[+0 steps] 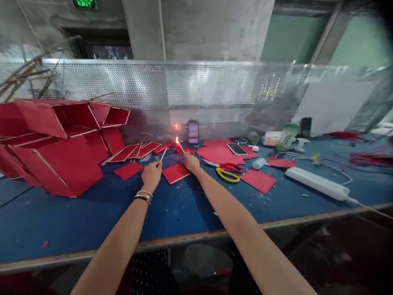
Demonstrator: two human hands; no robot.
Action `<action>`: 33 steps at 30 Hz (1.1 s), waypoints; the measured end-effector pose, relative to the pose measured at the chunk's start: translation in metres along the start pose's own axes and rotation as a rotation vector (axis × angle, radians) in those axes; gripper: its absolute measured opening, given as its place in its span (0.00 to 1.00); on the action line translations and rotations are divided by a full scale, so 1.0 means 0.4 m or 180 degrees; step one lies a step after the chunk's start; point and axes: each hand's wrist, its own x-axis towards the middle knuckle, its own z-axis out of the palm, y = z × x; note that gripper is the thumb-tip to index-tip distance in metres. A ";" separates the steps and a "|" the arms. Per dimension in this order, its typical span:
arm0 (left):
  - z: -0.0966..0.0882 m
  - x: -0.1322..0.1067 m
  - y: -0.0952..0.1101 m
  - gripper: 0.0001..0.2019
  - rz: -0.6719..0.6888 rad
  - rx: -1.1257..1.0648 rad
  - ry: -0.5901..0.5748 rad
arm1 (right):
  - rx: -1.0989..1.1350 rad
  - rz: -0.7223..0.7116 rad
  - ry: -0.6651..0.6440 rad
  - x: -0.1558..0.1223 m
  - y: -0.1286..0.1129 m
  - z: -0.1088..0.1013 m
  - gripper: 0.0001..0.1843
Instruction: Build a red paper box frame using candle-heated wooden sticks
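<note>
My left hand (151, 177) is closed on a thin pale stick (163, 154) that points up and away. A second, whitish stick (181, 148) is pinched in my right hand (192, 162). Its far tip is at the flame of a lit red candle (177, 147), though I cannot tell whether it touches. Between and just below the hands lies a red square panel (175, 173) with a pale strip along its near edge. Another red square (128, 170) is left of my left hand. Several red panels with pale edges (135, 151) lie behind it.
Red box-like frames (67, 151) fill the left side. Yellow-handled scissors (227, 175) and red-handled scissors (231, 166) lie right of my right arm, near a phone (237, 149) on red sheets. Another phone (193, 132) leans against the perforated metal screen (215, 90). A white power strip (317, 183) is farther right.
</note>
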 end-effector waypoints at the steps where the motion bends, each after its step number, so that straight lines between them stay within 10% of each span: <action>1: -0.003 0.000 0.002 0.21 -0.0038 -0.0017 -0.0037 | 0.0002 -0.0010 0.0018 -0.003 0.001 -0.003 0.19; 33: -0.005 0.012 -0.007 0.17 -0.0205 -0.0059 0.0157 | 0.0332 -0.0183 0.0277 -0.037 0.021 -0.020 0.21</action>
